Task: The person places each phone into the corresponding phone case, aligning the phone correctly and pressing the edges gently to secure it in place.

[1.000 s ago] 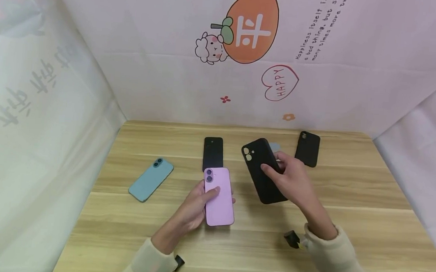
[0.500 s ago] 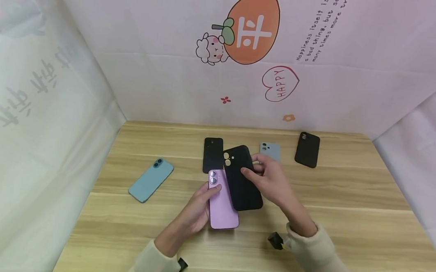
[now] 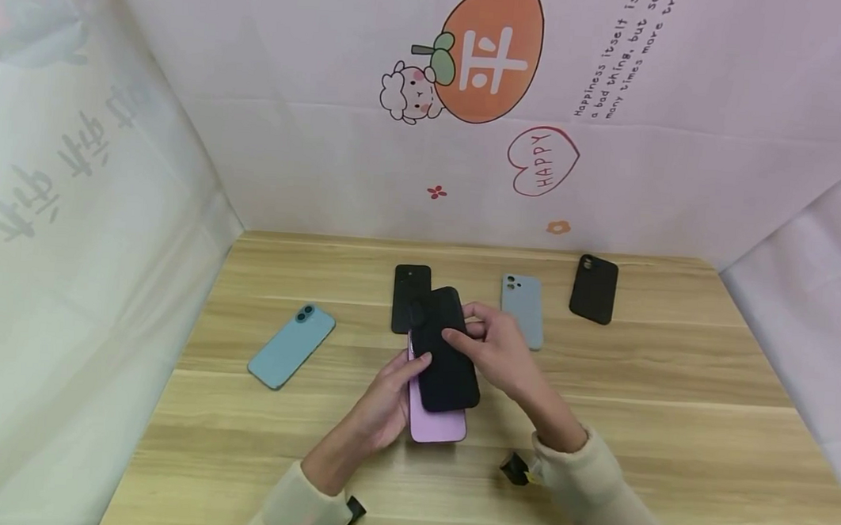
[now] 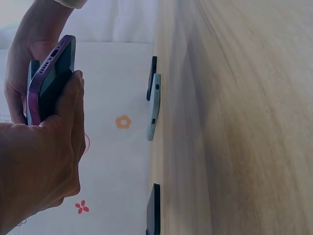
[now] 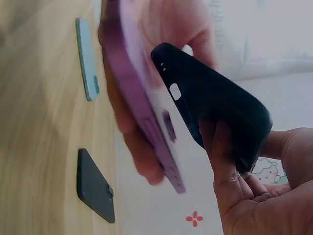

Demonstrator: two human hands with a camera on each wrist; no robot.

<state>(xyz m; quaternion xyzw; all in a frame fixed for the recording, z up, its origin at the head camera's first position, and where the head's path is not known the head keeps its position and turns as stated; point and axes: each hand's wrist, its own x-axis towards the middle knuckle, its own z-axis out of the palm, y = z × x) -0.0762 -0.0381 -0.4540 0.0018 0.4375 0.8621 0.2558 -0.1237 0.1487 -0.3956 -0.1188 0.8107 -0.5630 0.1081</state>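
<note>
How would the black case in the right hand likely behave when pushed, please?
The black case is probably light, as it looks like a thin shell. It may flex slightly around the cut openings in its side. Its broad, flat shape suggests sliding rather than rolling.

Left hand point(image 3: 386, 401) — gripping, thumb uppermost. Right hand point(image 3: 500, 352) — pinching, near the left. Forearms point(image 3: 550, 416) converge inward.

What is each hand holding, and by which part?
The left hand holds the rectangular lilac phone by its left long side; the right hand pinches the matte black rectangular phone case by its right long edge.
</note>
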